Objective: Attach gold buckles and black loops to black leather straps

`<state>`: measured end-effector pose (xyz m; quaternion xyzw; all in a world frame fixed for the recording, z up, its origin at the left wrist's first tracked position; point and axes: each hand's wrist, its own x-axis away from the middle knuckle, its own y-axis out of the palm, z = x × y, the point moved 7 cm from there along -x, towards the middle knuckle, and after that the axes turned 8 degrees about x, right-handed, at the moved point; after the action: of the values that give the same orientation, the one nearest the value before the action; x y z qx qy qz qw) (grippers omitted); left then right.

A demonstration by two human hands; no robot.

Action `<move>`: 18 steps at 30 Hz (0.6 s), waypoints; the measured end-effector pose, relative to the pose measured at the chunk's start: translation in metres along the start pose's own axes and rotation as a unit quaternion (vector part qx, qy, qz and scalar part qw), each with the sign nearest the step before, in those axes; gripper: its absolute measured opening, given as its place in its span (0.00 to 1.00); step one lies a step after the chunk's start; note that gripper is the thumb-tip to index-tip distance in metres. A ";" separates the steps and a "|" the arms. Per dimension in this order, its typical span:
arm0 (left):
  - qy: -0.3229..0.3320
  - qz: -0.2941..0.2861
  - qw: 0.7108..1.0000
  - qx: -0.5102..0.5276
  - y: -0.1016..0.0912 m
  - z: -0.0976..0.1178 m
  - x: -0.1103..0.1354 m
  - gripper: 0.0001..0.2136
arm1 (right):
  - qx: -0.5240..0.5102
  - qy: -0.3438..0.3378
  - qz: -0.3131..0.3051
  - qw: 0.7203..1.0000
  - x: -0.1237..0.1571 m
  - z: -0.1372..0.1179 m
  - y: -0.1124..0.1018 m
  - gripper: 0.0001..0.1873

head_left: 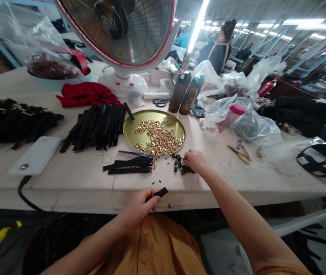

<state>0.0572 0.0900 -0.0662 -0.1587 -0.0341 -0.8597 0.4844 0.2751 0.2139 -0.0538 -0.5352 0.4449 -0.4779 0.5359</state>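
Near the table's front edge, my left hand (143, 203) is closed round a short black strap (161, 192), whose flat end sticks out past the thumb. My right hand (196, 161) is at a small pile of black loops (176, 163), its fingers pressed together; whatever is between the fingertips is hidden. Left of the pile lie several black straps with gold buckles (131, 165) at their right ends. Behind them, a round gold tray (128, 135) holds a heap of gold buckles (163, 139).
A bundle of black straps (99, 126) lies left of the tray. Further left are a white power bank (36, 154) with a cable and more black straps (13, 118). A fan (119, 34), bottles (178, 93) and scissors (159, 102) stand or lie behind; pliers (239, 154) lie right.
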 end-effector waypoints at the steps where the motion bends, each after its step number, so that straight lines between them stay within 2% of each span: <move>1: -0.002 0.003 1.000 0.002 -0.001 0.001 0.001 0.10 | 0.000 0.002 0.010 1.000 0.000 -0.001 -0.004 0.06; 3: -0.008 0.014 1.000 0.008 -0.005 0.003 0.003 0.11 | -0.045 0.018 0.040 0.998 0.004 -0.001 -0.014 0.07; 4: -0.010 0.022 1.000 0.012 -0.007 0.004 0.003 0.11 | -0.117 0.032 0.051 0.991 0.008 -0.002 -0.018 0.08; 5: -0.009 0.033 0.999 0.016 -0.010 0.005 0.002 0.11 | -0.226 0.050 0.051 0.972 0.015 -0.004 -0.020 0.08; 6: -0.005 0.046 0.999 0.021 -0.012 0.007 0.000 0.12 | -0.364 0.070 0.041 0.928 0.023 -0.008 -0.018 0.09; 7: 0.002 0.060 0.998 0.026 -0.015 0.009 -0.002 0.12 | -0.511 0.087 0.011 0.855 0.032 -0.017 -0.013 0.10; 8: 0.009 0.076 0.997 0.030 -0.018 0.012 -0.005 0.13 | -0.634 0.101 -0.023 0.766 0.042 -0.031 -0.005 0.11; 9: 0.018 0.092 0.995 0.033 -0.020 0.014 -0.008 0.14 | -0.723 0.113 -0.054 0.679 0.052 -0.046 0.001 0.11; 10: 0.025 0.105 0.994 0.032 -0.022 0.016 -0.011 0.14 | -0.783 0.121 -0.080 0.605 0.061 -0.063 0.008 0.11; 11: 0.032 0.115 0.992 0.028 -0.024 0.017 -0.014 0.14 | -0.820 0.129 -0.105 0.547 0.069 -0.079 0.014 0.11; 12: 0.039 0.122 0.992 0.020 -0.025 0.019 -0.016 0.14 | -0.845 0.136 -0.125 0.502 0.076 -0.093 0.019 0.11; 13: 0.045 0.125 0.991 0.010 -0.026 0.020 -0.018 0.14 | -0.860 0.143 -0.138 0.470 0.080 -0.105 0.024 0.11; 14: 0.050 0.124 0.991 -0.002 -0.026 0.020 -0.019 0.13 | -0.868 0.150 -0.148 0.449 0.083 -0.114 0.029 0.10; 16: 0.053 0.122 0.991 -0.028 -0.027 0.019 -0.020 0.13 | -0.873 0.165 -0.160 0.431 0.084 -0.125 0.036 0.10; 18: 0.050 0.123 0.990 -0.046 -0.029 0.017 -0.021 0.12 | -0.870 0.184 -0.164 0.428 0.083 -0.128 0.040 0.09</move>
<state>0.0467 0.1261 -0.0541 -0.1403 0.0494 -0.8013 0.5795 0.1625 0.1115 -0.0951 -0.6799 0.6168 -0.0038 -0.3965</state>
